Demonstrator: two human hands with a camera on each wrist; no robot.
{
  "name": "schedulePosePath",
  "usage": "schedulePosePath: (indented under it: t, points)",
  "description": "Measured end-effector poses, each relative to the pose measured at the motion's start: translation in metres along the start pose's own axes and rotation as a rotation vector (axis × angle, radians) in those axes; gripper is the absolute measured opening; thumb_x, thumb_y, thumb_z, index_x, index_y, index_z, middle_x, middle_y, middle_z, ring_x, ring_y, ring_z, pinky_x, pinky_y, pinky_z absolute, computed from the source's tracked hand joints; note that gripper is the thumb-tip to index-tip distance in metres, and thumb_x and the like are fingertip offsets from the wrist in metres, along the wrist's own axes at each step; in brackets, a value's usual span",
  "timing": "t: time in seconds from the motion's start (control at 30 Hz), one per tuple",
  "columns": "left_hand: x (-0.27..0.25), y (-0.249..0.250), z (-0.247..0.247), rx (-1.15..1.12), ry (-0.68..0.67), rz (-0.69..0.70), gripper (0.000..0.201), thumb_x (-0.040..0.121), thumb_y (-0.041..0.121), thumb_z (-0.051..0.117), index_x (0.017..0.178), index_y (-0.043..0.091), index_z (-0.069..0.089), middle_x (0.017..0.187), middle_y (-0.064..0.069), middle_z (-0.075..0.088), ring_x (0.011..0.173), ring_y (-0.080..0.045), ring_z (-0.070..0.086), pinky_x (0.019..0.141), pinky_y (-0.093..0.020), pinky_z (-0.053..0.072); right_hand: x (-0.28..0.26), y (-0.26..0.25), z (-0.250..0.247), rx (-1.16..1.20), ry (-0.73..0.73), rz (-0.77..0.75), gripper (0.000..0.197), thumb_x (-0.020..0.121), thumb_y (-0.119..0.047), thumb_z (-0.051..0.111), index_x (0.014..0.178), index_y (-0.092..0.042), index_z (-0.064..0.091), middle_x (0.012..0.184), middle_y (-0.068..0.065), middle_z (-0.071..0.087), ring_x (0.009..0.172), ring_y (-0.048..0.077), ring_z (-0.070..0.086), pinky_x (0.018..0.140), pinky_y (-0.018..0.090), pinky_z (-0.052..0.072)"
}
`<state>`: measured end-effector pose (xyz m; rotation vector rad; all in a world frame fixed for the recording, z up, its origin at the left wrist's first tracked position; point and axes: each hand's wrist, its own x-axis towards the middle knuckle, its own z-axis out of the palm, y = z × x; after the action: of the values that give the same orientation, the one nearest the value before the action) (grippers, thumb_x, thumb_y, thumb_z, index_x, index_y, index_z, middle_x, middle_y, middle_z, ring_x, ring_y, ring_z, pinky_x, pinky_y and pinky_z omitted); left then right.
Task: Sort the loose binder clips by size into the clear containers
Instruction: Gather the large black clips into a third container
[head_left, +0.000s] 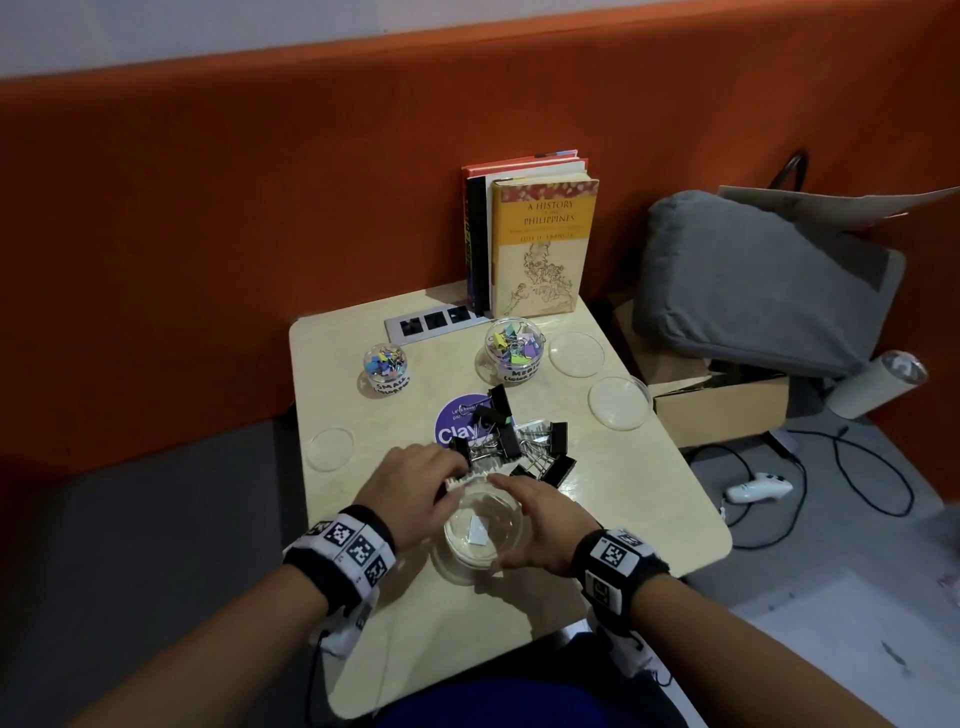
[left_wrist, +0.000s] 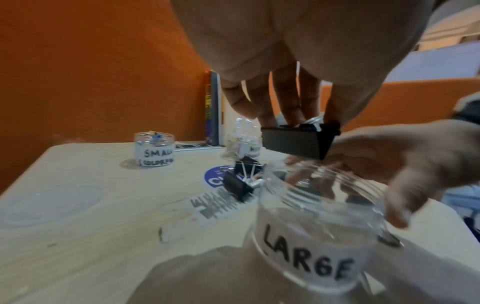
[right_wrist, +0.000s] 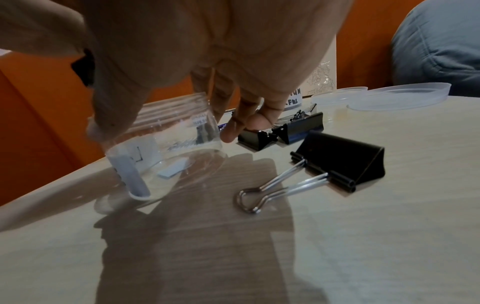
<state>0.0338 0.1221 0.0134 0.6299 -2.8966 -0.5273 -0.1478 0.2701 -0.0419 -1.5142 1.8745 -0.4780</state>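
Both hands are down on the small cream table (head_left: 649, 525), close together around one clear jar. The right hand (head_left: 540, 525) curls round the jar marked LARGE (left_wrist: 311, 255), thumb on the near rim and fingers over the far side, and tips it toward the left hand. Apart from a small white slip lying on its bottom, the jar holds no clips.

The left hand (head_left: 410, 493) sits just beside that jar, its fingers (left_wrist: 288, 102) pinching a large black binder clip (left_wrist: 293, 144) by the top, held right over the jar's open mouth and not yet inside.

Just beyond the fingertips of both hands lies the heap of loose black clips (head_left: 519, 447), partly covering a round blue sticker (head_left: 457, 421). One big clip (right_wrist: 337, 162) lies on its side with its silver handles stretched out, just to the right of the right hand.

Farther out from the left hand stands the jar labelled SMALL (head_left: 385, 369), filled with little coloured clips. Beyond the heap, more toward the right hand's side, stands the medium jar (head_left: 514, 348), also holding coloured clips. Two clear lids (head_left: 618, 402) lie out past the right hand, and a third lid (head_left: 331, 448) lies to the left of the left hand.

Behind the jars, a few books (head_left: 540, 244) stand upright against the orange wall.
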Motion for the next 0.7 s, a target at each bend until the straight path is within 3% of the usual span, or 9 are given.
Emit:
schedulePosePath:
  t: [0.1,0.2,0.37,0.47,0.6,0.7]
  points:
    - [-0.004,0.019,0.007,0.033,-0.073,0.128,0.035,0.085,0.048,0.046,0.106,0.026,0.066,0.096,0.008,0.067,0.087,-0.019,0.064,0.076,-0.036,0.045,0.001,0.002,0.002,-0.007,-0.013,-0.004,0.114,0.054,-0.064,0.082,0.149,-0.032,0.027,0.143,-0.006,0.045,0.127,0.014,0.046,0.106,0.037,0.041]
    - [-0.005,0.026,0.012,0.053,-0.205,0.077,0.038,0.09,0.046,0.055,0.123,0.029,0.06,0.119,0.008,0.063,0.112,-0.018,0.057,0.095,-0.036,0.035,0.002,0.003,0.001,-0.005,-0.021,-0.008,0.114,0.054,-0.06,0.083,0.149,-0.032,0.027,0.143,-0.006,0.044,0.128,0.014,0.045,0.107,0.037,0.041]
    - [-0.012,0.02,0.019,0.046,-0.274,-0.069,0.098,0.07,0.073,0.066,0.15,0.033,0.028,0.153,0.011,0.031,0.139,-0.013,0.031,0.11,-0.036,0.024,0.002,0.004,0.001,0.01,-0.013,-0.019,0.111,0.053,-0.061,0.083,0.147,-0.034,0.03,0.138,-0.007,0.048,0.123,0.013,0.049,0.104,0.037,0.043]
    - [-0.016,0.015,0.023,0.05,-0.384,-0.12,0.119,0.065,0.073,0.072,0.156,0.028,0.011,0.161,0.007,0.017,0.147,-0.014,0.02,0.116,-0.039,0.021,0.001,0.002,-0.001,-0.025,-0.026,-0.02,0.113,0.056,-0.058,0.084,0.15,-0.031,0.026,0.144,-0.004,0.045,0.128,0.017,0.045,0.108,0.037,0.04]
    - [-0.012,0.011,0.034,0.014,-0.375,-0.147,0.114,0.07,0.062,0.077,0.156,0.028,0.01,0.161,0.006,0.02,0.145,-0.016,0.025,0.116,-0.038,0.024,-0.004,0.003,-0.01,-0.087,-0.05,-0.031,0.118,0.062,-0.052,0.084,0.154,-0.027,0.017,0.152,-0.003,0.035,0.133,0.019,0.035,0.112,0.033,0.031]
    - [-0.008,0.01,0.038,-0.011,-0.334,-0.145,0.107,0.071,0.057,0.078,0.155,0.029,0.017,0.158,0.007,0.026,0.14,-0.015,0.033,0.113,-0.035,0.028,-0.014,0.014,-0.025,-0.026,0.046,0.018,0.095,0.066,-0.04,0.081,0.147,-0.021,0.035,0.139,-0.003,0.041,0.126,0.015,0.04,0.11,0.033,0.037]
